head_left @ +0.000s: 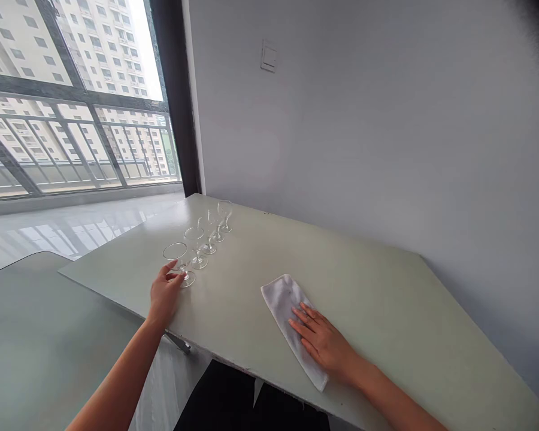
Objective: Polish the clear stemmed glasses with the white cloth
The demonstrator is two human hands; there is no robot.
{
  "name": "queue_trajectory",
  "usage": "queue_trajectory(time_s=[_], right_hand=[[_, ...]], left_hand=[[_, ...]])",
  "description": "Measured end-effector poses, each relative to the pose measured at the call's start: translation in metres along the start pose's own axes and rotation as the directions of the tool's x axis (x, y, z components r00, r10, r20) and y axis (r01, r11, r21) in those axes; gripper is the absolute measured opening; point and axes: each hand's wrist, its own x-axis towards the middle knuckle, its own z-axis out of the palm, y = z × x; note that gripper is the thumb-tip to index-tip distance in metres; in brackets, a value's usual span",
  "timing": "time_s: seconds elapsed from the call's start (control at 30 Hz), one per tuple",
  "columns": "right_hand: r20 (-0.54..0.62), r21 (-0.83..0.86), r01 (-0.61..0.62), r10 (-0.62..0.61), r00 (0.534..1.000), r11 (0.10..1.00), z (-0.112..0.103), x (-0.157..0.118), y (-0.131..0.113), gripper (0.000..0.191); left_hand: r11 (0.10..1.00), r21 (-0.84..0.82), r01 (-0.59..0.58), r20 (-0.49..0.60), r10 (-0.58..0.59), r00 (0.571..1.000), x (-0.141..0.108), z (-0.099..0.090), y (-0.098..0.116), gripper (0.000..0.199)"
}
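Several clear stemmed glasses stand upright in a slanting row on the pale table point(350, 269). At the near end of that row, my left hand point(165, 290) has its fingers closed around the lower bowl and stem of the nearest wine glass point(175, 245); its foot is on the tabletop. Just behind it is a second wine glass point(194, 242), and the farthest glass point(225, 209) is nearest the wall. My right hand point(323, 341) lies flat, fingers stretched out, on a folded white cloth point(281, 293) spread at the table's front.
A grey wall point(363, 120) with a light switch point(268, 57) runs behind the table. To the left are a large window point(85, 120) and a shiny floor point(72, 230). A second greenish surface point(40, 335) sits at the lower left, beside the table. Dark-clothed legs point(242, 401) show below the front edge.
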Motion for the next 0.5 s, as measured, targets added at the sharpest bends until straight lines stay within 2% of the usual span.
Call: queue_trajectory(time_s=[0.03, 0.1, 0.13, 0.17, 0.23, 0.33, 0.43, 0.5], right_hand=[[-0.005, -0.013, -0.004, 0.004, 1.000, 1.000, 0.000, 0.004, -0.004, 0.047], [-0.001, -0.020, -0.001, 0.001, 1.000, 1.000, 0.000, 0.017, -0.016, 0.050], [0.015, -0.008, 0.015, -0.015, 1.000, 1.000, 0.002, 0.026, -0.023, 0.051], [0.038, 0.011, 0.038, -0.038, 0.999, 0.999, 0.005, 0.037, -0.031, 0.052], [0.086, 0.056, 0.084, -0.089, 0.992, 0.995, 0.013, 0.063, -0.044, 0.059], [0.088, 0.059, 0.081, -0.086, 0.992, 0.995, 0.026, 0.113, -0.053, 0.076], [0.133, 0.040, 0.026, -0.031, 0.991, 0.999, 0.033, 0.163, -0.037, 0.077], [0.175, 0.032, -0.030, 0.024, 0.984, 0.999, 0.030, 0.191, -0.012, 0.077]], left_hand=[[0.998, 0.054, -0.026, -0.116, 0.032, 0.993, -0.006, -0.001, 0.003, 0.050], [0.989, 0.108, -0.105, -0.289, 0.132, 0.948, -0.023, 0.000, 0.010, 0.050], [0.982, 0.100, -0.160, -0.330, 0.185, 0.926, -0.034, 0.002, 0.014, 0.048], [0.975, 0.080, -0.209, -0.320, 0.224, 0.920, -0.046, 0.006, 0.017, 0.046], [0.964, 0.024, -0.265, -0.226, 0.263, 0.938, -0.073, 0.018, 0.023, 0.041], [0.953, -0.054, -0.297, 0.015, 0.299, 0.954, -0.110, 0.040, 0.025, 0.032], [0.965, -0.044, -0.259, 0.217, 0.262, 0.940, -0.132, 0.056, 0.020, 0.033], [0.977, -0.014, -0.214, 0.241, 0.211, 0.947, -0.135, 0.059, 0.016, 0.037]])
